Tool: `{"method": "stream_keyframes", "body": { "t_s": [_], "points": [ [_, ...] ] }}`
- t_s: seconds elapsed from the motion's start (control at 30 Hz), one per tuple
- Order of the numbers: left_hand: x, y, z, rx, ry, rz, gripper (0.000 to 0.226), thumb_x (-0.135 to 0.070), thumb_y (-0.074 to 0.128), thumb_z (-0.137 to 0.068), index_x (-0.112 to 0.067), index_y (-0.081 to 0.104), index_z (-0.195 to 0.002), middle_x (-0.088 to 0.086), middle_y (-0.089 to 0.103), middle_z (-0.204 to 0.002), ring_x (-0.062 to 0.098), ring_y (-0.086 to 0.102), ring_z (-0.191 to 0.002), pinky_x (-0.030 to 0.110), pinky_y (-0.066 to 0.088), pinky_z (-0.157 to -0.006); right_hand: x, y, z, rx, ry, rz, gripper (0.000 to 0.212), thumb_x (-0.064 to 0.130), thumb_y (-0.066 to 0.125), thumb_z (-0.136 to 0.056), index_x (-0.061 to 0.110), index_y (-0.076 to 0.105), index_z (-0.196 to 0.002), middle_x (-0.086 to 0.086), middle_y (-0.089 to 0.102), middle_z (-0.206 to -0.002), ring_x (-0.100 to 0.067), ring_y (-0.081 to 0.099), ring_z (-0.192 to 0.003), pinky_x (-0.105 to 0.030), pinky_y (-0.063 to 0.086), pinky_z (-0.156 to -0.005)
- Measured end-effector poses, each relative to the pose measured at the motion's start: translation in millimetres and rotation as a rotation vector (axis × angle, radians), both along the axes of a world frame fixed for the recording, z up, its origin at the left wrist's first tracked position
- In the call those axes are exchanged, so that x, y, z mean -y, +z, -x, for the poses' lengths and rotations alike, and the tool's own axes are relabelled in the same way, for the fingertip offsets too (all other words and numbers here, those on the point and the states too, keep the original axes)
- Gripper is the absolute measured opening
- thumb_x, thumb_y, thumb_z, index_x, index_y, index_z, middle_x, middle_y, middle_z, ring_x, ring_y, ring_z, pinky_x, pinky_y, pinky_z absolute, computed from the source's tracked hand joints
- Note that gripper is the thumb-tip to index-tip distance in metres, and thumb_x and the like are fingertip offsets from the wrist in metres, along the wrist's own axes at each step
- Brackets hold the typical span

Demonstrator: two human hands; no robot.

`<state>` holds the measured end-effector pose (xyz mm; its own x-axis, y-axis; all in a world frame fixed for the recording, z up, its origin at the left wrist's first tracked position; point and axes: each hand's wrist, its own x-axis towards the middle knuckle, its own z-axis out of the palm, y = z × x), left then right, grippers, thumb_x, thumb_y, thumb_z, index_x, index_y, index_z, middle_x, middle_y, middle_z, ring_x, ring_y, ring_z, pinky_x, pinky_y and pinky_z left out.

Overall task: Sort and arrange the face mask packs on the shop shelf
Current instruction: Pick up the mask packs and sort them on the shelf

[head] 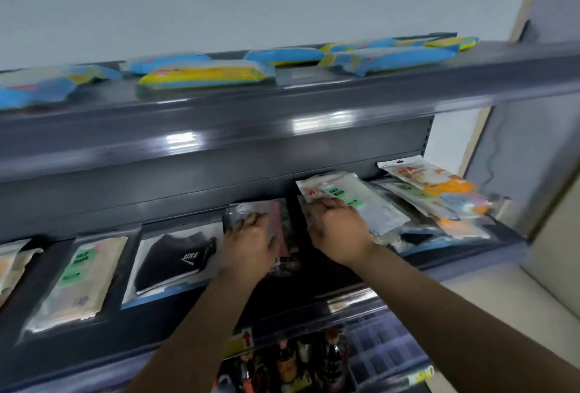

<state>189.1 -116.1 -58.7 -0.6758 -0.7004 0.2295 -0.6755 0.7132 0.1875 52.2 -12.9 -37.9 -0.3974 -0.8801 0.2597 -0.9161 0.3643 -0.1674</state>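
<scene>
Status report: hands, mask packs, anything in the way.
Left hand on pink-edged pack. Right hand grips green-label pack. Loose heap of packs to its right.

The shelf (282, 129) is dark, glossy, probably painted metal. Face mask packs (78, 279) wear clear, shiny plastic film; the black mask (169, 257) at nine o'clock looks like matt cloth.
</scene>
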Motion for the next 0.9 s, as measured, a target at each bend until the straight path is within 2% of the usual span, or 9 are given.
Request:
{"method": "stream_keyframes", "body": {
  "t_s": [0.07,0.2,0.37,0.47,0.73,0.9],
  "points": [
    [-6,2,14,-0.006,-0.05,0.002,0.052,-0.04,0.042,-0.095,-0.019,0.036,-0.142,0.002,0.043,-0.144,0.025,0.042,-0.129,0.034,0.033,-0.105,-14,5,7,0.05,-0.069,0.016,0.057,0.031,0.053,-0.088,0.019,0.038,-0.141,-0.004,0.042,-0.145,-0.024,0.035,-0.134,-0.032,0.035,-0.103],
    [-23,0,40,-0.043,-0.124,-0.043,0.052,-0.041,0.043,-0.095,-0.02,0.037,-0.142,0.002,0.044,-0.143,0.024,0.043,-0.128,0.034,0.036,-0.102,-46,4,24,0.103,-0.186,0.031,0.049,0.028,0.052,-0.089,0.018,0.045,-0.136,-0.004,0.047,-0.139,-0.026,0.039,-0.13,-0.033,0.039,-0.1],
    [-53,-3,67,-0.07,-0.214,-0.082,0.044,-0.038,0.047,-0.093,-0.023,0.045,-0.134,0.0,0.051,-0.136,0.024,0.048,-0.123,0.031,0.038,-0.098,-88,4,50,0.089,-0.317,0.048,0.048,0.029,0.052,-0.09,0.019,0.045,-0.136,-0.004,0.046,-0.14,-0.027,0.041,-0.129,-0.033,0.036,-0.101],
    [-66,0,86,-0.067,-0.229,-0.076,0.041,-0.038,0.047,-0.093,-0.023,0.047,-0.131,-0.001,0.051,-0.136,0.024,0.048,-0.123,0.032,0.039,-0.097,-106,4,70,0.106,-0.361,0.066,0.048,0.029,0.052,-0.09,0.02,0.045,-0.136,-0.005,0.047,-0.138,-0.027,0.042,-0.127,-0.033,0.039,-0.099],
    [-76,-5,142,-0.01,-0.093,-0.093,0.042,-0.041,0.044,-0.093,-0.021,0.048,-0.129,0.004,0.055,-0.133,0.027,0.05,-0.122,0.034,0.041,-0.093,-130,7,144,0.114,-0.362,0.06,0.048,0.029,0.051,-0.092,0.015,0.044,-0.136,-0.006,0.046,-0.14,-0.028,0.04,-0.128,-0.035,0.04,-0.098],
    [-75,-5,178,-0.026,0.059,-0.108,0.049,-0.044,0.043,-0.092,-0.029,0.04,-0.138,0.004,0.047,-0.144,0.028,0.044,-0.13,0.035,0.036,-0.101,-141,5,212,0.107,-0.32,0.03,0.046,0.029,0.051,-0.091,0.016,0.045,-0.135,-0.006,0.046,-0.14,-0.028,0.041,-0.127,-0.035,0.04,-0.099]
  ]
}}
